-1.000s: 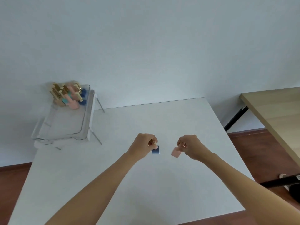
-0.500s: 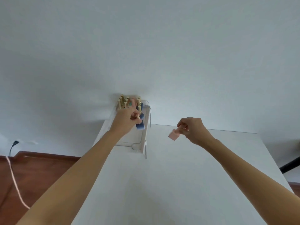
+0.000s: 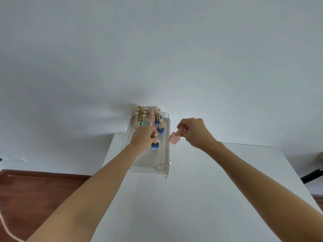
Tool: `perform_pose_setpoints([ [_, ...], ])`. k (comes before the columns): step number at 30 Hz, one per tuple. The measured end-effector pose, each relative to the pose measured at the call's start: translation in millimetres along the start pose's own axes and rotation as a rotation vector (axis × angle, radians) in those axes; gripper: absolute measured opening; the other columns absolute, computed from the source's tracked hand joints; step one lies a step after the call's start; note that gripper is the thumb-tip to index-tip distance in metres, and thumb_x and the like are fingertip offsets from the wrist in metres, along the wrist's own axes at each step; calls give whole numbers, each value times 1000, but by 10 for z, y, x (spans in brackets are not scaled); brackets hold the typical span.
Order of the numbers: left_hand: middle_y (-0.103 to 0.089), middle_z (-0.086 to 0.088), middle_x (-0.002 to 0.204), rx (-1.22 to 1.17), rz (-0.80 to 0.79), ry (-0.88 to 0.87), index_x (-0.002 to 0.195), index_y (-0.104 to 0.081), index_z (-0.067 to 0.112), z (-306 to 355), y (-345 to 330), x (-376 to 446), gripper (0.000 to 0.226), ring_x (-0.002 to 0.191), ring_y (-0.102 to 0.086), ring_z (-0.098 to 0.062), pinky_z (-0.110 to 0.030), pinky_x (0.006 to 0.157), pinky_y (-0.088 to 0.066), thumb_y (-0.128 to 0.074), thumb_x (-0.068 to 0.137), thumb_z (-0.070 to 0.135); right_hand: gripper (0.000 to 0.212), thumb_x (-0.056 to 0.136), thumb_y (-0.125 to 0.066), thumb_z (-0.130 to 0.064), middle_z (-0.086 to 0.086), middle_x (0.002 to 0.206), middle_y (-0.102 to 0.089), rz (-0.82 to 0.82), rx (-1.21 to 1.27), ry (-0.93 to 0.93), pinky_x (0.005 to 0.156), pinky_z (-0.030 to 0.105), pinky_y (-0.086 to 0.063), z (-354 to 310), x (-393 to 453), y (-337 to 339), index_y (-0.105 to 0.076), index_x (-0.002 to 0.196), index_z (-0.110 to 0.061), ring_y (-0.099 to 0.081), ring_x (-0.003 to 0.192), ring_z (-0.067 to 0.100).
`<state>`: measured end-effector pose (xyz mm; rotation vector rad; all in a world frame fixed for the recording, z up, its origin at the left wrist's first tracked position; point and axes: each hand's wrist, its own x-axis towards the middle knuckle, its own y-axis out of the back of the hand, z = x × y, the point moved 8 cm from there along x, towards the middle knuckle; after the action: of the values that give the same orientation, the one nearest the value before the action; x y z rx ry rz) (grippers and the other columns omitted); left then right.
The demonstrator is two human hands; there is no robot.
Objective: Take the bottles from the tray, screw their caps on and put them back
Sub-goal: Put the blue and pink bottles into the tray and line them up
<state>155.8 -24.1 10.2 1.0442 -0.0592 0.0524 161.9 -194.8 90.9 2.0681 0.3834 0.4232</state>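
A clear plastic tray (image 3: 165,165) stands on a low white stand at the table's far left. Several small square bottles with gold caps (image 3: 146,117) cluster at its far end, and one blue bottle (image 3: 160,131) stands apart from them. My left hand (image 3: 143,138) is over the tray's middle, shut on the gold cap of a blue bottle (image 3: 155,146) that hangs upright just above the tray floor. My right hand (image 3: 194,131) is to the right of the tray, shut on the cap of a pink bottle (image 3: 173,139) held tilted over the tray's right rim.
The white table (image 3: 192,198) stretches from the tray toward me and to the right. A white wall rises close behind the tray. Brown floor (image 3: 35,189) with a pink cable lies to the left. A dark table leg (image 3: 312,175) shows at far right.
My view has swung toward the tray. My left hand has carried the blue bottle over the tray and lowered it. My right hand has brought the pink bottle up to the tray's right rim.
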Motion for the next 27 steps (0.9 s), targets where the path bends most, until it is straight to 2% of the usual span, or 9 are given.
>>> perform_pose_setpoints([
  [6, -69, -7, 94, -45, -39, -26, 93, -61, 12, -54, -82, 50, 22, 89, -67, -26, -37, 82, -55, -77, 80, 20, 17, 87, -58, -4, 9, 92, -75, -44, -68, 21, 68, 19, -42, -87, 128, -73, -70, 100, -3, -64, 83, 22],
  [9, -63, -7, 117, -128, -89, -44, 123, -57, 11, -88, -67, 42, 54, 108, -60, -24, -37, 93, -51, -81, 75, 19, 18, 88, -57, -1, 8, 91, -76, -61, -69, 52, 67, 14, -38, -166, 206, -75, -69, 101, -1, -64, 82, 17],
  [11, -57, -3, 130, -204, -58, -69, 133, -53, 16, -92, 34, 5, 69, 116, -52, -17, -30, 97, -42, -84, 71, 22, 17, 87, -58, -1, 9, 91, -75, -71, -52, 78, 68, 14, -40, -250, 263, -78, -69, 100, -1, -62, 80, 16],
  [13, -60, 2, 129, -277, 14, -109, 130, -58, 19, -87, 170, -49, 67, 114, -53, -10, -16, 93, -40, -86, 69, 24, 15, 85, -62, -3, 9, 89, -75, -81, -26, 119, 69, 16, -44, -381, 321, -93, -70, 97, -2, -61, 76, 14],
  [15, -68, 4, 115, -342, 75, -150, 121, -65, 20, -83, 293, -110, 54, 99, -60, 0, -1, 80, -41, -85, 71, 23, 13, 82, -67, -5, 9, 88, -74, -97, 15, 151, 73, 20, -48, -526, 377, -131, -70, 95, -4, -62, 77, 16],
  [19, -71, 3, 94, -412, 112, -163, 107, -70, 17, -153, 423, -198, 30, 78, -58, 8, -3, 72, -43, -79, 78, 20, 14, 80, -71, -10, 7, 92, -73, -128, 102, 185, 78, 24, -53, -731, 461, -258, -71, 94, -8, -66, 86, 19],
  [22, -71, 3, 90, -375, 143, -128, 106, -69, 17, -324, 451, -243, 28, 75, -58, 1, -4, 69, -43, -77, 80, 18, 14, 86, -64, -16, 5, 96, -72, -124, 140, 172, 68, 13, -44, -699, 515, -369, -68, 99, -13, -64, 85, 15],
  [25, -68, 13, 85, -378, 158, -65, 108, -66, 25, -508, 442, -286, 31, 73, -60, -1, -5, 67, -46, -76, 81, 15, 23, 93, -49, -9, 8, 107, -70, -70, 110, 129, 74, 22, -45, -512, 534, -473, -63, 111, -11, -63, 92, 21],
  [27, -64, 22, 85, -367, 140, -33, 107, -62, 32, -579, 408, -295, 34, 73, -62, 2, -4, 67, -47, -76, 81, 15, 34, 89, -52, -2, 9, 117, -66, -132, 42, 120, 80, 24, -45, -402, 483, -644, -58, 120, -13, -61, 100, 23],
])
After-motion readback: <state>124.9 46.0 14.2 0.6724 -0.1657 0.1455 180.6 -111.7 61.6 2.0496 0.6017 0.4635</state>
